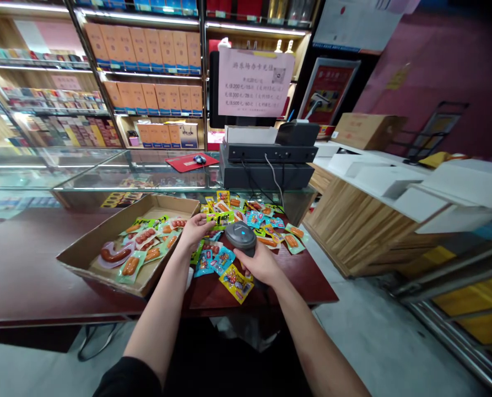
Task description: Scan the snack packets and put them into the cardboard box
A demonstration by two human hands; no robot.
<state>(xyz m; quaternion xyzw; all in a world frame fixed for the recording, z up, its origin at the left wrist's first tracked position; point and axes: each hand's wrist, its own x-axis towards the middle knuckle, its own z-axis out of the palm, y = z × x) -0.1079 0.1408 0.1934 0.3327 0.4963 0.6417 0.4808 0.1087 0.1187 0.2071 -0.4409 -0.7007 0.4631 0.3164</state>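
Observation:
Between the thumb and fingers of my left hand (196, 229) is a green snack packet (220, 220), held by its left end. My right hand (260, 261) is wrapped round a dark handheld scanner (241, 235), whose head is just below and right of the green packet. Several snack packets lie loose around both hands, among them a yellow packet (236, 283) and a blue packet (222, 259). To the left, an open cardboard box (82, 271) holds several sausage packets (146, 237).
The dark red table (31, 264) carries the box and packets. Behind it are a glass counter (155, 172), a red mouse pad (182, 163), a black cash drawer (266, 175) with a cable, and a monitor covered by a pink sign (249, 82). White-topped wooden cabinets (353, 226) stand right.

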